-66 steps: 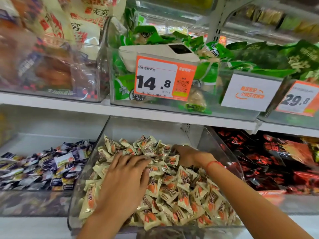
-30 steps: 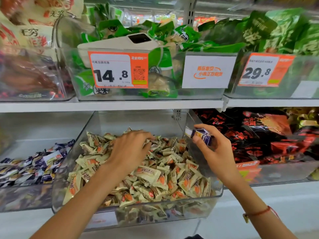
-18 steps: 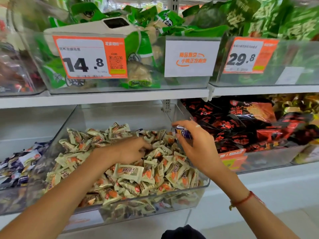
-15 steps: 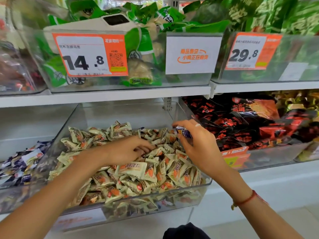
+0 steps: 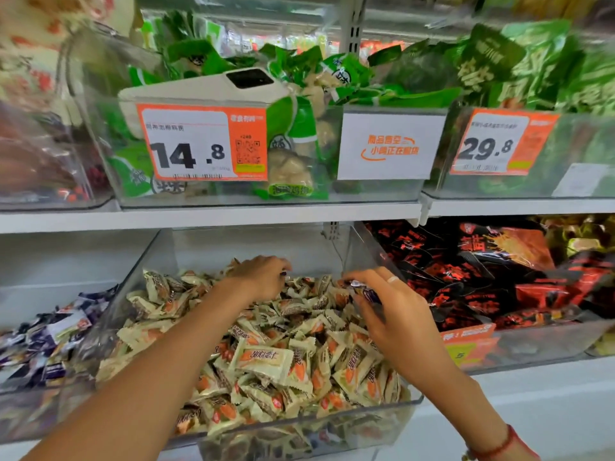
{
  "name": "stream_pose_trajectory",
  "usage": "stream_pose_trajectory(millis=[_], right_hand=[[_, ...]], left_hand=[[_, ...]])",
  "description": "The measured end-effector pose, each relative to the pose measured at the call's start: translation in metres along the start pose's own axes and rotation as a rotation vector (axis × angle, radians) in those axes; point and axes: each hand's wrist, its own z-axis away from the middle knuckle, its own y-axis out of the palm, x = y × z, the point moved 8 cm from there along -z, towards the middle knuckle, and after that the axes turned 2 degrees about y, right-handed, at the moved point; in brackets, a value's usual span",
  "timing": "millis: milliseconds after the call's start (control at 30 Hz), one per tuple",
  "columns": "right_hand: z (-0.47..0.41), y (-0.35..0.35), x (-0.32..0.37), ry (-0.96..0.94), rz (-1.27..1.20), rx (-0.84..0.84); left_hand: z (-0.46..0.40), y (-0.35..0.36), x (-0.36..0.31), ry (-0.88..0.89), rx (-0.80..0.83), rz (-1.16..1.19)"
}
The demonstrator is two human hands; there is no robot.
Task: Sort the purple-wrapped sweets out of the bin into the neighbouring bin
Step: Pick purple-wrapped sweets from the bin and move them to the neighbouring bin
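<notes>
A: Where is this?

B: A shop aisle with white shelves (image 5: 266, 216) holding clear plastic bins. The middle bin (image 5: 186, 247) on the lower shelf is heaped with cream sweets (image 5: 263, 361) printed in orange.

A: And the purple one?

B: The right hand (image 5: 396, 314) pinches a purple sweet (image 5: 366, 292) between thumb and fingers, over the heap near the bin's right wall. More purple sweets (image 5: 56, 334) lie in the left bin (image 5: 20, 414), just beside the middle one.

A: The left hand?

B: The left hand (image 5: 263, 276) reaches to the back of the heap, fingers curled down into the wrappers. Something dark shows at its fingertips, but I cannot tell whether it holds anything.

A: What surrounds them?

B: To the right, a bin of black-and-red packets (image 5: 482, 271). On the upper shelf, a bin of green packets (image 5: 299, 74) with a white device (image 5: 206, 91) lying on top. Its front carries an orange tag (image 5: 203, 143) reading 14.8 and a white card (image 5: 391, 146); the next bin's tag (image 5: 499, 143) reads 29.8. A red cord (image 5: 496, 445) circles the right wrist.
</notes>
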Motion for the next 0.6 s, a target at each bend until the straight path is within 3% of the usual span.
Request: stream_pose_trajectory(millis=[67, 133, 267, 467, 533, 600], right_hand=[[0.000, 0.001, -0.003, 0.009, -0.015, -0.004], [0.000, 0.002, -0.005, 0.017, -0.022, -0.008], [-0.001, 0.000, -0.008, 0.025, -0.057, -0.033], [-0.001, 0.000, -0.006, 0.010, -0.026, -0.039], [-0.001, -0.001, -0.006, 0.000, -0.036, -0.044], [0.000, -0.001, -0.005, -0.013, -0.034, -0.050]], left_hand=[[-0.009, 0.023, 0.008, -0.091, 0.219, -0.144], [-0.016, 0.033, 0.013, -0.154, 0.275, -0.199], [-0.031, 0.031, 0.007, -0.098, 0.134, -0.199], [-0.010, 0.014, -0.012, 0.058, 0.061, -0.117], [0.007, -0.002, -0.012, 0.094, -0.002, -0.010], [0.029, -0.021, -0.007, 0.148, -0.086, 0.244]])
